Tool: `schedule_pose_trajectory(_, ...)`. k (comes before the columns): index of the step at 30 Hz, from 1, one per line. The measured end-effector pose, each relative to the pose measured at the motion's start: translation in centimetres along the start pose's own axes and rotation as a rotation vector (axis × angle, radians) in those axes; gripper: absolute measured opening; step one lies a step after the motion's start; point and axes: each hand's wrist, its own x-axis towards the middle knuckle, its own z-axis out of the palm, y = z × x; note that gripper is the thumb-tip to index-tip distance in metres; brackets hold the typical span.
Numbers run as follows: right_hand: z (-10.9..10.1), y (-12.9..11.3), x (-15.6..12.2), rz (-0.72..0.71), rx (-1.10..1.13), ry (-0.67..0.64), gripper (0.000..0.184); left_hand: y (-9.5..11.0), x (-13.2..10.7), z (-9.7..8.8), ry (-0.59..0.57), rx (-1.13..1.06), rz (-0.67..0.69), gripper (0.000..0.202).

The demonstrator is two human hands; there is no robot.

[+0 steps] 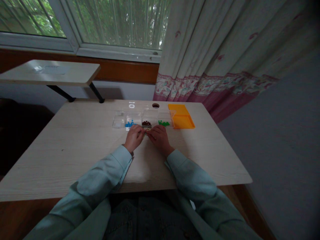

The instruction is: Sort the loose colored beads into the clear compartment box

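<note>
the left hand (134, 138) and right hand (159, 137) are meeting at the fingertips, pinching a tiny item (146, 132) too small to identify. just beyond, clear compartments (119, 118) are holding blue pieces (129, 124), brown pieces (146, 123) and green pieces (163, 123). an orange case (184, 122) is lying right of these on the bench (85, 146).

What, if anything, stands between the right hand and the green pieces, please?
Nothing visible stands between the right hand and the green pieces, except perhaps the near wall of their clear container, too faint to make out.
</note>
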Motion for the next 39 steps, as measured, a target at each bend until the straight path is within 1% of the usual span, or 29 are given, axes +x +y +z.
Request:
schedule_pose_trajectory(2, -0.2, 0.1, 0.1, 0.010, -0.002, -0.013, 0.016, 0.0, 0.0, 0.0, 0.006, 0.014, -0.006, 0.030)
schedule_pose_trajectory(4, -0.6, 0.4, 0.3, 0.047, -0.001, 0.015, 0.014, 0.0, 0.0, -0.1, 0.019, 0.014, -0.014, 0.031)
schedule_pose_trajectory(8, -1.5, 2.4, 0.4, 0.201, -0.023, 0.143, 0.012, 0.2, 0.1, -0.3, 0.071, -0.029, -0.051, 0.033)
schedule_pose_trajectory(10, -2.0, 3.7, 0.3, 0.281, -0.058, 0.179, 0.014, 0.2, 0.1, -0.4, 0.087, -0.043, -0.080, 0.034)
schedule_pose_trajectory(13, -2.6, 5.2, 0.1, 0.391, -0.139, 0.174, 0.020, 0.2, 0.1, -0.4, 0.074, -0.051, -0.098, 0.035)
schedule_pose_trajectory(16, -2.7, 6.2, -0.1, 0.459, -0.186, 0.131, 0.024, 0.1, 0.1, -0.4, 0.066, -0.060, -0.094, 0.034)
schedule_pose_trajectory(18, -2.5, 6.5, -0.3, 0.468, -0.199, 0.110, 0.025, 0.0, 0.1, -0.4, 0.065, -0.058, -0.095, 0.034)
schedule_pose_trajectory(23, -2.1, 6.8, -0.5, 0.426, -0.211, 0.101, 0.025, -0.2, 0.0, -0.3, 0.073, -0.041, -0.100, 0.033)
schedule_pose_trajectory(33, -2.2, 6.3, -0.3, 0.436, -0.183, 0.101, 0.026, -0.2, 0.0, -0.2, 0.049, 0.025, -0.085, 0.022)
schedule_pose_trajectory(35, -2.2, 6.3, -0.3, 0.430, -0.182, 0.117, 0.025, -0.2, -0.1, -0.3, 0.026, 0.062, -0.064, 0.019)
schedule_pose_trajectory(39, -2.1, 6.4, -0.4, 0.421, -0.183, 0.133, 0.025, 0.2, -0.3, -0.7, -0.057, 0.174, -0.024, 0.015)
